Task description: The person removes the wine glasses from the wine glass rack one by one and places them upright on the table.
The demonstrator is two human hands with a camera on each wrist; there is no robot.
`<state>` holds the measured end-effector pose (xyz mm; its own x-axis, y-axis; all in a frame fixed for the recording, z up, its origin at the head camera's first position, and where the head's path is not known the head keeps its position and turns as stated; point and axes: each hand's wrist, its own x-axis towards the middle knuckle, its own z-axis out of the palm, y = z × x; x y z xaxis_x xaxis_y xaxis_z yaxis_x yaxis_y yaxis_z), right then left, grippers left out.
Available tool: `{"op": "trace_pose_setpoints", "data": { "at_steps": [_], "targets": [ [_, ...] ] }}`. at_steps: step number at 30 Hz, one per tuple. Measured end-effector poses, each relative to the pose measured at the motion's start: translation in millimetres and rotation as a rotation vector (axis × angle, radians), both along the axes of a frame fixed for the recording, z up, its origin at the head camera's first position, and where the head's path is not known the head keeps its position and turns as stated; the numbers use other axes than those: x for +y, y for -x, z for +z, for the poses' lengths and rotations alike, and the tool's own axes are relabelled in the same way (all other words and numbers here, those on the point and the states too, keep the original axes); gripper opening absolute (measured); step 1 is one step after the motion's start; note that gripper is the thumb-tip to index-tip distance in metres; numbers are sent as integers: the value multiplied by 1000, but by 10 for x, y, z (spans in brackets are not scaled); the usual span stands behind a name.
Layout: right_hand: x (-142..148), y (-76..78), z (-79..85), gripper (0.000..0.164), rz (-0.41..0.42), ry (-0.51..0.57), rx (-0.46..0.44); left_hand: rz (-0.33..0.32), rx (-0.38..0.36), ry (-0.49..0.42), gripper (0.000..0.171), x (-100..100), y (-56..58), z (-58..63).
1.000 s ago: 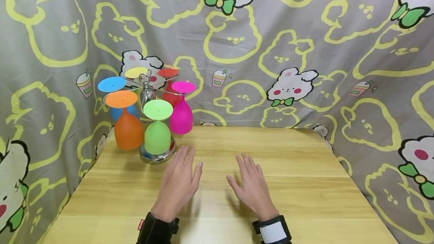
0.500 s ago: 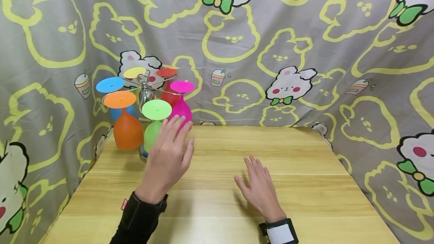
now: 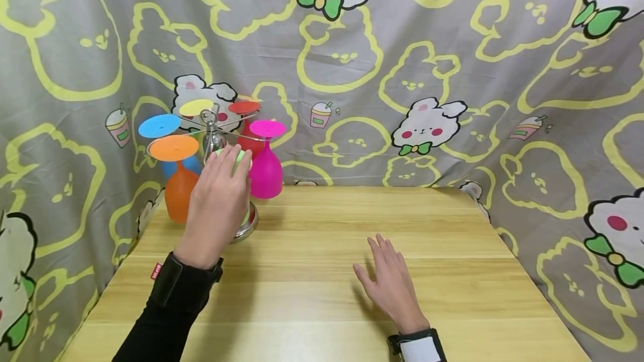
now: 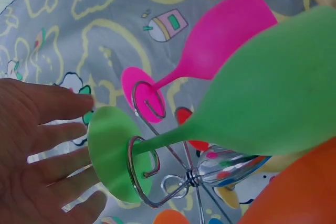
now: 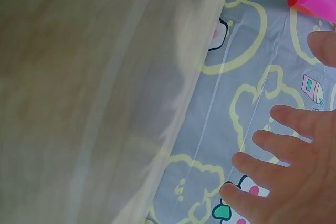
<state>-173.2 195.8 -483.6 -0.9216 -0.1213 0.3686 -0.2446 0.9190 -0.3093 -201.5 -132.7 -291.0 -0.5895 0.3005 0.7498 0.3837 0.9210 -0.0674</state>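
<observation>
My left hand is at the foot of a green plastic goblet, which hangs upside down from a curled wire arm of a metal glass rack. In the left wrist view its thumb and fingers are spread beside the round green foot, not curled round it. From the head view the hand hides most of that goblet. My right hand is held over the table at the right, fingers extended and holding nothing.
Other goblets hang round the rack: an orange one at left, a magenta one at right, with blue, yellow and red feet behind. A patterned curtain encloses the wooden table at back and sides.
My left hand has risen from beside the rack's base and moved left and forward to the green goblet's foot. The right hand has drifted slightly right.
</observation>
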Motion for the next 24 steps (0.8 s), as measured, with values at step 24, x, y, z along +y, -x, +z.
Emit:
{"op": "trace_pose_setpoints", "data": {
  "at_steps": [24],
  "targets": [
    [-1, -2, -6, 67, 16, 31, -31, -7, 44, 29, 36, -203, 4, 2]
  ]
}}
